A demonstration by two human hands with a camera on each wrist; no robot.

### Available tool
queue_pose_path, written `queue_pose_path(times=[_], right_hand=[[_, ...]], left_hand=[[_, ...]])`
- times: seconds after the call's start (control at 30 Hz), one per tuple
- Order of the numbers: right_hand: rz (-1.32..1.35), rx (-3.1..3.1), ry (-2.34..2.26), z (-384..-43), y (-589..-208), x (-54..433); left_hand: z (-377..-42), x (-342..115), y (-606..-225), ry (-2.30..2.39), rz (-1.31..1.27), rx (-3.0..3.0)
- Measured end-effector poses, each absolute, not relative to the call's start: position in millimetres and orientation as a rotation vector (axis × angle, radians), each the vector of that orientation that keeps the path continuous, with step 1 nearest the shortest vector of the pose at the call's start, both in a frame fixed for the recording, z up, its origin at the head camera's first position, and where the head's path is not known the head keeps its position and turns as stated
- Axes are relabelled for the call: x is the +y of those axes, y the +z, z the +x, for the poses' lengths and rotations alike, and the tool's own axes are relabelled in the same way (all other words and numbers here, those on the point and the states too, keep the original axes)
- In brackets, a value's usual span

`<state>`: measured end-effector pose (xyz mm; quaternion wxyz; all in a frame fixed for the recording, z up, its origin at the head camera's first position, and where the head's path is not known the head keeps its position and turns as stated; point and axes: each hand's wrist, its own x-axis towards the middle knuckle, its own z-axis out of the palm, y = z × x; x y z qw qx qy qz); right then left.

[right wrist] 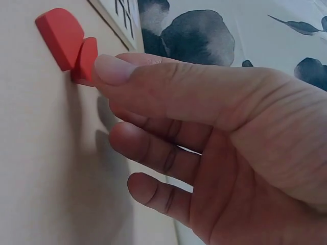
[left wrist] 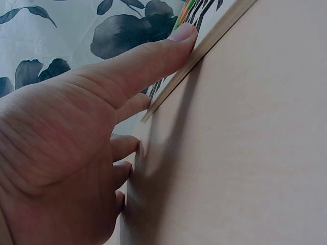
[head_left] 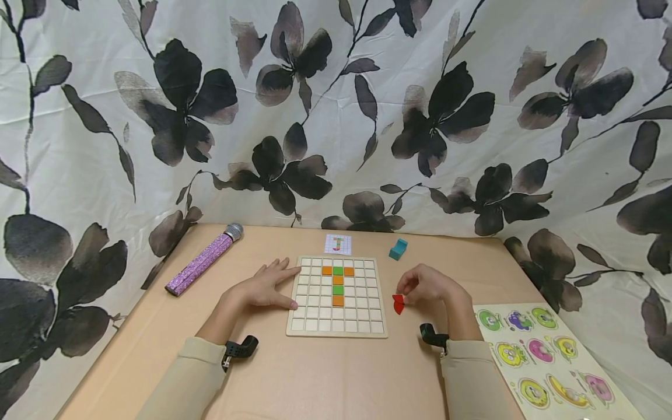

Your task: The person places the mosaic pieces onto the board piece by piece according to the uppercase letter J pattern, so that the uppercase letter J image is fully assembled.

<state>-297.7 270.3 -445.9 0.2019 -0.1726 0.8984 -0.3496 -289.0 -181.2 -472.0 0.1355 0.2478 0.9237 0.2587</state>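
A white grid board (head_left: 310, 331) lies on the table, with orange squares (head_left: 338, 300) and green squares (head_left: 338, 290) forming a T on it. At the board's left edge rests my left hand (head_left: 265, 284), fingers spread; its thumb (left wrist: 168, 48) touches the board's rim. To the right of the board, my right hand (head_left: 433, 287) pinches a small red piece (right wrist: 88, 58) with a curved edge between thumb and index finger. Against it is another red piece with a rounded side (right wrist: 59, 35). The right hand's other fingers are loosely bent.
Behind the board lies a small pattern card (head_left: 338, 244). Teal blocks (head_left: 398, 249) sit to its right. A glittery pink microphone (head_left: 202, 262) lies at the back left, and a fruit sticker sheet (head_left: 551, 364) at the right. A floral cloth (head_left: 367, 116) hangs behind the table.
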Motion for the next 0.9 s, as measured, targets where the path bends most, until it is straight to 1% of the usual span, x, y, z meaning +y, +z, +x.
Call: queue_pose_path(times=[0.47,0.9], right_hand=[[-0.518,2.516,-0.982,-298.0,-450.3,265.9],[-0.441,2.558,-0.971,-299.2,-453.1,261.8]], left_hand=[[-288.7,-181.7,-470.7,0.743,0.731,2.677],[-287.8,-180.5,-470.2,0.742,0.699,2.67]])
